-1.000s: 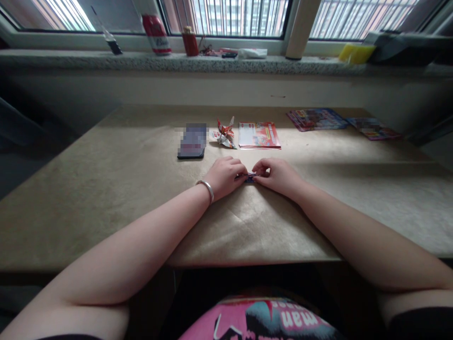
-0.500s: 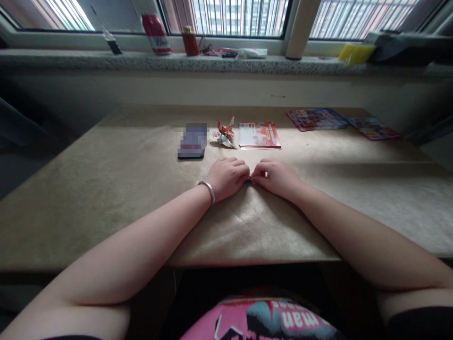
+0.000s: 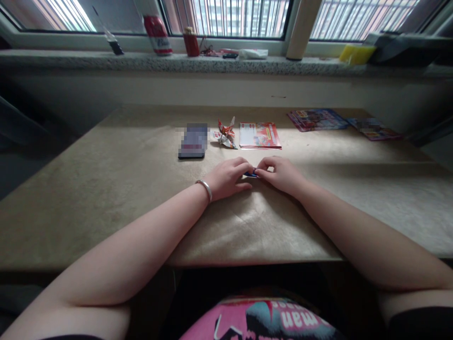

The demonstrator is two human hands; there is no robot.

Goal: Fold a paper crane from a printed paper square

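Observation:
A small dark blue and white piece of folded paper (image 3: 251, 174) lies low on the table between my two hands, mostly covered by fingers. My left hand (image 3: 228, 177), with a silver bangle at its wrist, rests its forefingers on the paper's left side; its thumb is stretched out, apart from the fingers and the paper. At the paper's right end, my right hand (image 3: 279, 174) pinches it between thumb and forefinger. Just beyond the hands stands a red and white folded paper figure (image 3: 226, 136), with a stack of red and white printed sheets (image 3: 260, 135) beside it.
Left of the figure lies a dark phone-like object (image 3: 193, 141), partly blurred out. Colourful printed sheets (image 3: 316, 119) lie at the table's back right. On the windowsill (image 3: 226, 66) stand a red and white can (image 3: 158, 35), a red container (image 3: 191, 43) and a yellow item (image 3: 357, 54).
My left thumb has moved away from its fingers, toward me, and more of the blue paper shows. My right hand has shifted slightly, still pinching the paper.

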